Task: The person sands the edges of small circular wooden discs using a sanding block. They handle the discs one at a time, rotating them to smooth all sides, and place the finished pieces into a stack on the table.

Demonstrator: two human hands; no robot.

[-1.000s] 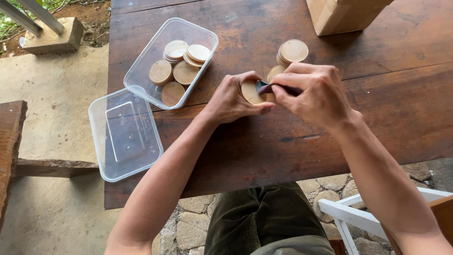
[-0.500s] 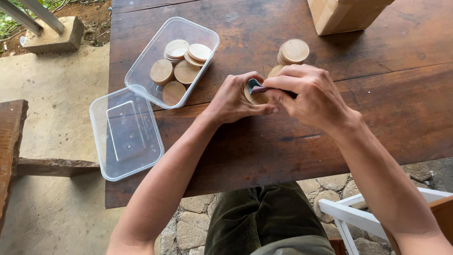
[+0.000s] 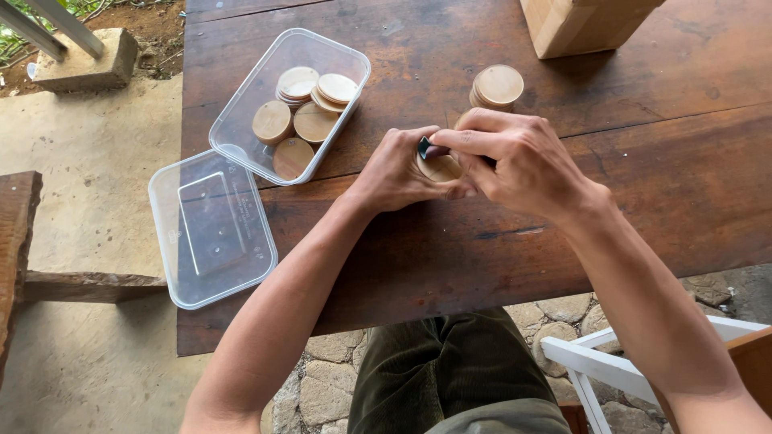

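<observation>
My left hand holds a round wooden disc on edge against the dark wooden table. My right hand grips a small dark tool and presses its tip on the upper left rim of that disc. A short stack of the same discs stands just behind my right hand. A clear plastic tub to the left holds several more discs.
The tub's clear lid lies flat at the table's front left corner. A cardboard box stands at the far edge. A white chair frame is below right, and a wooden bench stands at left.
The dark tool's tip has slid leftward along the disc's rim, and both hands have turned slightly. The tub, lid and stack have not moved.
</observation>
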